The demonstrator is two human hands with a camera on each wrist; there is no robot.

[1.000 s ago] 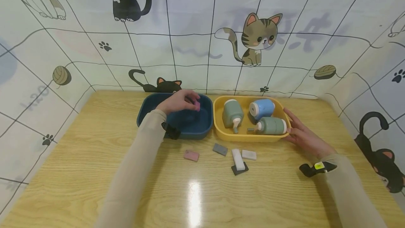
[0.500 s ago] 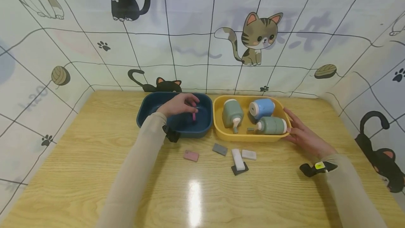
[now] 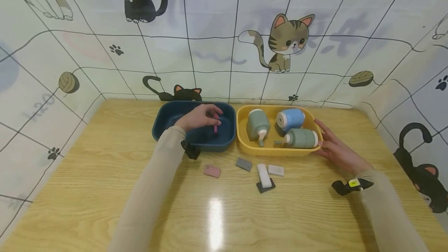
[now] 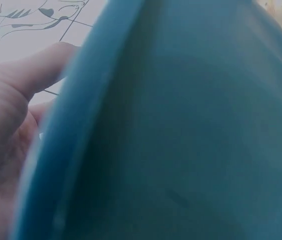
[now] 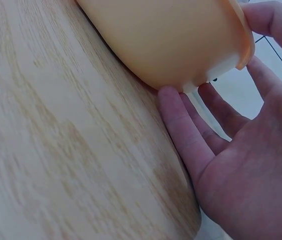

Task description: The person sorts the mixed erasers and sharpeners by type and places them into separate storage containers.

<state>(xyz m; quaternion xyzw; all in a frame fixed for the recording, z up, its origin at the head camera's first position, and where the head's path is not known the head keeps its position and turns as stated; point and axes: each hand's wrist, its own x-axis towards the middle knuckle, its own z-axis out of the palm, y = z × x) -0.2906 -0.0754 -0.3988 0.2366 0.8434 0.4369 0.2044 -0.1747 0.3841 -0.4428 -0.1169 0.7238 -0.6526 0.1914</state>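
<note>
My left hand [image 3: 196,117] reaches over the blue bin [image 3: 211,147], its thumb and fingers pinching a small pink slab [image 3: 215,129] that is held edge-up inside. In the left wrist view the bin's wall [image 4: 66,130] hides my fingertips and the slab. At the right end of the yellow bin [image 3: 276,151], my right hand [image 3: 341,154] lays its fingers against the outer wall and rim. The right wrist view shows those fingertips [image 5: 169,97] touching the low end of the wall, with the fingers spread and fairly straight.
Inside the yellow bin lie two green bottles [image 3: 258,123] with nozzles and a blue bottle [image 3: 290,119]. In front of the bins are a pink slab [image 3: 212,171], a grey slab [image 3: 244,164], a white block [image 3: 276,170] and another white block [image 3: 264,175] overlapping a dark slab [image 3: 266,188].
My left hand has lowered slightly into the blue bin, and the pink slab has turned to show its narrow edge. The right hand keeps its place at the yellow bin.
</note>
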